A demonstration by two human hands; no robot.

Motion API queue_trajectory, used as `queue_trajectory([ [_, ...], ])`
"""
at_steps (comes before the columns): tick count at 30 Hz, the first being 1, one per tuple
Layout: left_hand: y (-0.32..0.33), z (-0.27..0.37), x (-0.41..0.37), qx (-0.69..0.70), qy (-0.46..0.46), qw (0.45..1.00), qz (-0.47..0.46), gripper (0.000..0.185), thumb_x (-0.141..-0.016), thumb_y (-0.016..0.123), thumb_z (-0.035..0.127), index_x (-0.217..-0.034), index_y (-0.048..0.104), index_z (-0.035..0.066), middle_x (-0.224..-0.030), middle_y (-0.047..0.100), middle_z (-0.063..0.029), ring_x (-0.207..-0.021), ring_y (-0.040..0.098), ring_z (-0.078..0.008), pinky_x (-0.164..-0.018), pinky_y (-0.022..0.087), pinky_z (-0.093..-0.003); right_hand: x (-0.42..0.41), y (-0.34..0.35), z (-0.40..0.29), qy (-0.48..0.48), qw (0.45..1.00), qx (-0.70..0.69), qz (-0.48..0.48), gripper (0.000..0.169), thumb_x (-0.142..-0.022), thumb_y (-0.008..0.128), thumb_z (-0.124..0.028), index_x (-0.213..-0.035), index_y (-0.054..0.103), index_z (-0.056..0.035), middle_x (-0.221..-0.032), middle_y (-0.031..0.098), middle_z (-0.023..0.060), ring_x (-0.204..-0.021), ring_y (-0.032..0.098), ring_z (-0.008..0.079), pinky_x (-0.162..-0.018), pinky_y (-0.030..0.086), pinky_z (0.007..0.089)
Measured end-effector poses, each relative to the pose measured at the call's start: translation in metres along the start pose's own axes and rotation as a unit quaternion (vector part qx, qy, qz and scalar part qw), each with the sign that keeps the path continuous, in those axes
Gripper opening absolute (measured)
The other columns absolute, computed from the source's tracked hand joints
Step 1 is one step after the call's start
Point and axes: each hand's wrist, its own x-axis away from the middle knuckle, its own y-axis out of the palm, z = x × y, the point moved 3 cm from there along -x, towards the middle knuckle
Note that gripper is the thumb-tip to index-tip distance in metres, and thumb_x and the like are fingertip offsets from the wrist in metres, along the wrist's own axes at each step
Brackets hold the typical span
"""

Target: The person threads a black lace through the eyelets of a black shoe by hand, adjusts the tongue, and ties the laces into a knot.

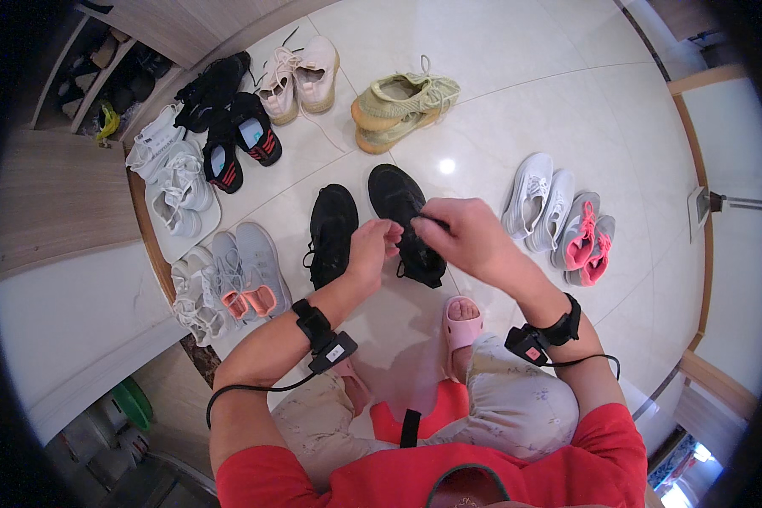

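Two black lace-up shoes lie on the tiled floor before me, the right shoe (394, 190) and the left shoe (332, 219). Over the right shoe, my right hand (463, 235) is closed with fingertips pinched on a thin black shoelace (433, 221), a short bit of which shows. My left hand (378, 247) is between the two shoes, close to the right one, its fingers curled; whether it holds a lace end cannot be told. A black lace loop sticks out at the side of the left shoe. My arms hide part of that shoe's heel.
Yellow-green sneakers (403, 108) lie one on the other ahead. Pale pink, black, white and grey pairs (260, 260) stand along the left by an open shoe cabinet (95, 82). To the right are white sneakers (530, 190) and grey-pink ones (584, 235). Cables hang from both forearm straps.
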Motion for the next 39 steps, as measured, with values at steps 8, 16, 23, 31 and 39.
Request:
queue_trajectory([
  [8,0.048,0.049,0.061,-0.087,0.178,0.924,-0.327,0.014,-0.094,0.054,0.014,-0.102,0.060,0.005,-0.092,0.058,-0.0002,-0.092,0.056,-0.0122,-0.085,0.044,-0.0266,0.003,-0.018,-0.007,0.071,0.943,-0.324,-0.028,0.023,-0.099,0.052,-0.017,-0.091,0.064,0.0010,-0.070,0.058,-0.0011,-0.064,0.053,0.0054,-0.058,0.044,0.0235],
  [16,0.029,0.011,0.025,-0.248,0.067,0.910,-0.325,0.023,-0.101,0.046,0.020,-0.101,0.061,0.002,-0.082,0.061,-0.0014,-0.078,0.056,-0.0076,-0.072,0.047,-0.0227,-0.005,-0.027,0.026,0.071,0.936,-0.333,0.089,0.021,-0.096,0.057,-0.018,-0.102,0.063,0.0011,-0.075,0.060,0.0038,-0.069,0.057,0.0118,-0.067,0.045,0.0230],
  [23,0.014,0.009,-0.008,0.049,-0.105,0.977,-0.177,0.025,-0.097,0.048,0.023,-0.107,0.061,0.005,-0.111,0.064,-0.0070,-0.107,0.059,-0.0192,-0.095,0.044,-0.0357,-0.009,-0.014,0.056,-0.081,0.992,0.003,0.100,0.035,-0.071,0.070,-0.001,-0.105,0.064,-0.0050,-0.100,0.059,0.0148,-0.096,0.057,0.0325,-0.083,0.049,0.0382],
  [31,0.036,0.020,-0.015,0.120,-0.131,0.959,-0.222,0.028,-0.095,0.050,0.023,-0.113,0.057,0.002,-0.110,0.064,-0.0089,-0.099,0.061,-0.0193,-0.090,0.048,-0.0350,-0.015,0.019,0.086,-0.194,0.979,-0.046,0.036,0.021,-0.068,0.073,0.000,-0.089,0.070,-0.0066,-0.095,0.065,0.0059,-0.091,0.061,0.0263,-0.078,0.051,0.0347],
  [39,0.003,0.005,-0.062,-0.392,0.258,0.883,-0.030,0.020,-0.086,0.066,0.017,-0.098,0.066,0.002,-0.090,0.068,-0.0089,-0.079,0.065,-0.0175,-0.072,0.052,-0.0304,-0.023,-0.026,0.103,-0.123,0.944,0.101,0.288,0.017,-0.077,0.072,-0.008,-0.093,0.071,-0.0087,-0.087,0.067,0.0096,-0.081,0.061,0.0285,-0.072,0.049,0.0383],
])
